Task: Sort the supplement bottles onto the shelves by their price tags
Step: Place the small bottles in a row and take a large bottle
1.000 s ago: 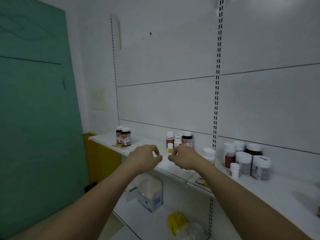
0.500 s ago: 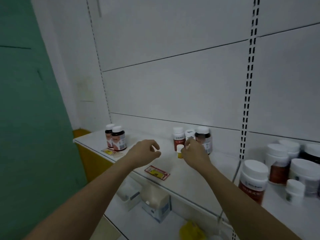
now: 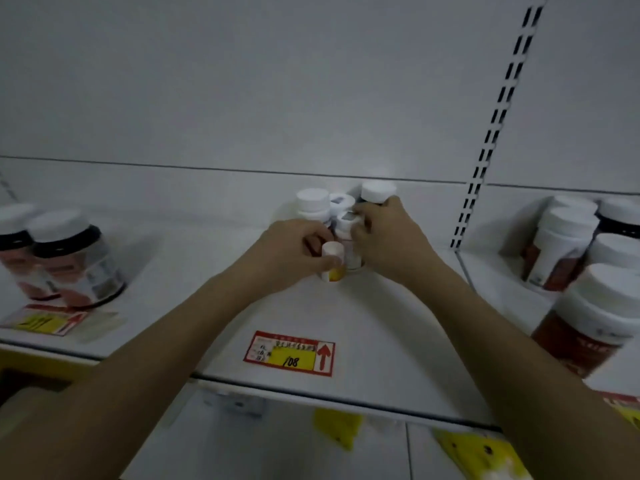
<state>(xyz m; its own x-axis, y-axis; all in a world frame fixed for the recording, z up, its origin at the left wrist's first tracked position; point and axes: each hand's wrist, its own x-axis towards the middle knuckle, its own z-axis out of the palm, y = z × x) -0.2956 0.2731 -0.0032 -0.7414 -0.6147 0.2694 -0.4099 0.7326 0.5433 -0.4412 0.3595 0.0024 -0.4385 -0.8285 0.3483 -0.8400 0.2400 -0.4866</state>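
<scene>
Left hand (image 3: 294,251) grips the small white-capped bottle with the yellow base (image 3: 332,261), fingers curled round its left side, thumb hidden. Right hand (image 3: 388,237) has fingers curled into the cluster, apparently pinching the slim white bottle (image 3: 348,237) in the middle; the exact contact is blurred, so which bottle it holds is a judgement.

Big to small: the white shelf (image 3: 207,306) carries everything. Right bay beyond the slotted upright (image 3: 491,133): a group of large white-lidded jars, the nearest a red-labelled jar (image 3: 595,327) at the front edge. Far left: two dark jars with white lids (image 3: 65,258), touching each other, a blurred tag in front of them. Centre back, against the wall panel: the worked cluster, with a white-capped bottle on the left (image 3: 311,202), a taller dark one on the right (image 3: 377,192) and a small cap between them. Flat on the shelf near the front edge lies the red-and-yellow price tag (image 3: 289,353), handwritten 108, arrow pointing back toward the cluster.

Step, as I judge it: sorting is midway, and the hands are pulling or regrouping bottles in the 108 zone. Next move calls for lifting the small bottle clear without toppling its tightly packed neighbours, reading its label, then setting it upright behind the matching tag. Risk: a knock tips the slim bottle.
</scene>
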